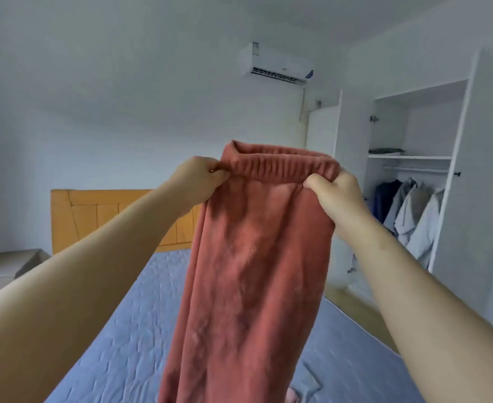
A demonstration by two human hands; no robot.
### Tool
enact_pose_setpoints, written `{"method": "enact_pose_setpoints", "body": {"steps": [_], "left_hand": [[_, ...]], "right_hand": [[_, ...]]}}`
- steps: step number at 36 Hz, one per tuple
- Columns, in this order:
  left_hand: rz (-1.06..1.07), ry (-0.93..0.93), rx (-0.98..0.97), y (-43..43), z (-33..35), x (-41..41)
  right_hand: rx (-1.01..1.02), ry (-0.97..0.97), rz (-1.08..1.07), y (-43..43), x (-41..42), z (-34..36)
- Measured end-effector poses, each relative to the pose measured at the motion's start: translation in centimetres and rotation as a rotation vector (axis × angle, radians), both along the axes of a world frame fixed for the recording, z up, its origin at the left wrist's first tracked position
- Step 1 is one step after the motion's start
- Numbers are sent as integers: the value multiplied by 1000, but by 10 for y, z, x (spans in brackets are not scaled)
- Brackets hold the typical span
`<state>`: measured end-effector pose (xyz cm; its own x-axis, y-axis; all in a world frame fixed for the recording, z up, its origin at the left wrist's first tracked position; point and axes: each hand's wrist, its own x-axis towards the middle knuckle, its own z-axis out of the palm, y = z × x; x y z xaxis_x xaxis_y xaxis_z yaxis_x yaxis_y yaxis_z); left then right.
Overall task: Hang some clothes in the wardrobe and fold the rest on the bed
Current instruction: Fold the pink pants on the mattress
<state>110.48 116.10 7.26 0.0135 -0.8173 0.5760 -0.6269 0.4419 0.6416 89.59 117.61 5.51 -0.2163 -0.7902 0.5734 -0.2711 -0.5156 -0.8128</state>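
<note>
While my left grip (201, 178) pinches one end of the elastic waistband (280, 167) and my right grip (335, 193) clamps the other, the rust fleece trousers (254, 271) hang in the air over the bed (117, 330). I want that band taut and level, legs matched, before lowering them flat to fold.

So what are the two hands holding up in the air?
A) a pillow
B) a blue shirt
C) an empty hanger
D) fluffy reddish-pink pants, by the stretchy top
D: the left hand and the right hand each pinch one end of the elastic waistband of the reddish-pink pants, which hang down over the bed.
</note>
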Motion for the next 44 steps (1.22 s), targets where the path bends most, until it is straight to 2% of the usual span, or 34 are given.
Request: {"method": "enact_pose_setpoints", "body": {"steps": [3,7,12,15,17,21,25,33,36,38,40,44], "left_hand": [[-66,55,-55,-5,14,-29],[-245,269,180,-29,16,-66],[-320,361,555,-79,-28,-124],[-277,314,638,-115,-64,-166],[-262,348,612,-137,-76,-198],[-308,406,393,-170,-55,-257],[-428,487,236,-187,-13,-286],[-631,654,107,-196,36,-299],[-617,629,135,-192,31,-299],[-562,623,122,-189,25,-301],[-534,609,93,-187,19,-301],[-595,375,22,-177,16,-296]], "right_hand": [[-10,-124,87,5,-31,16],[138,-255,210,-11,-76,25],[518,-151,151,-62,-138,-16],[549,42,-63,-98,-172,-53],[480,96,-172,-119,-195,-65],[257,93,-272,-152,-237,-47],[268,-83,-108,-158,-261,3],[-17,-103,-48,-147,-285,57],[-12,-12,-75,-139,-288,54],[-26,88,-174,-131,-288,50],[-75,105,-233,-125,-287,49],[-89,89,-209,-111,-280,50]]}}
